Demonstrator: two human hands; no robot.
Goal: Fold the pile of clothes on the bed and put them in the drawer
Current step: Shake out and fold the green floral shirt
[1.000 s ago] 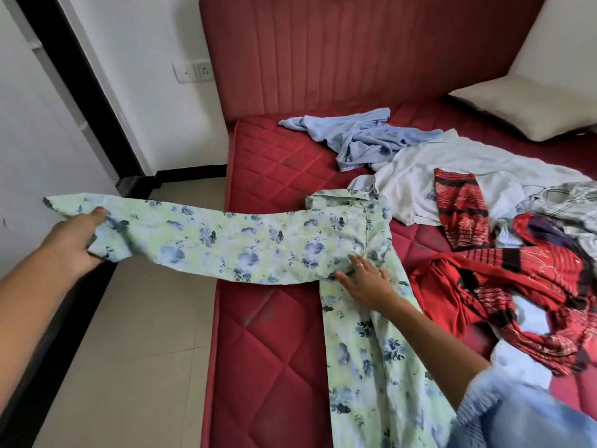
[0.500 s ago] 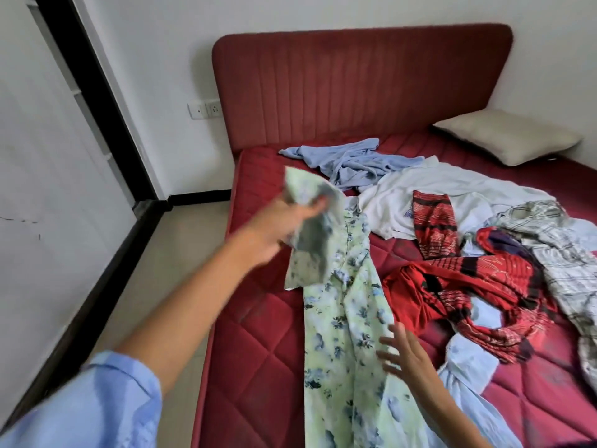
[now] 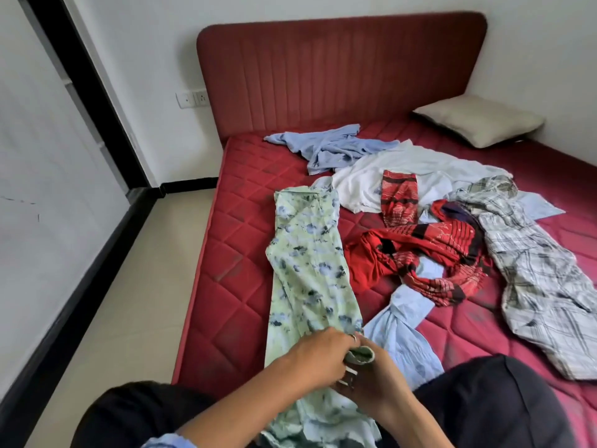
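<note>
we looked down at a red quilted mattress [image 3: 245, 240] where a green floral garment [image 3: 307, 253] lay folded into a long narrow strip, running from near our lap up toward the padded red headboard [image 3: 339, 76]. both our hands met at its near end. our left hand [image 3: 319, 354] had its fingers curled onto the fabric at the strip's edge, and our right hand [image 3: 378, 379] gripped a small bunched fold of the same green cloth between thumb and fingers. the two hands touched each other over the garment.

the rest of the unfolded pile lay to the right of it: a red patterned cloth [image 3: 426, 250] just beside the strip, a white shirt [image 3: 400, 176] beyond that, a crumpled light blue shirt [image 3: 332, 150] nearer the headboard, a grey plaid garment [image 3: 533, 286] stretching toward the bed's right side, and a pale blue piece [image 3: 400, 331] just beside our right hand. a beige pillow [image 3: 478, 124] rested in the far corner. we could not see any drawer.
</note>
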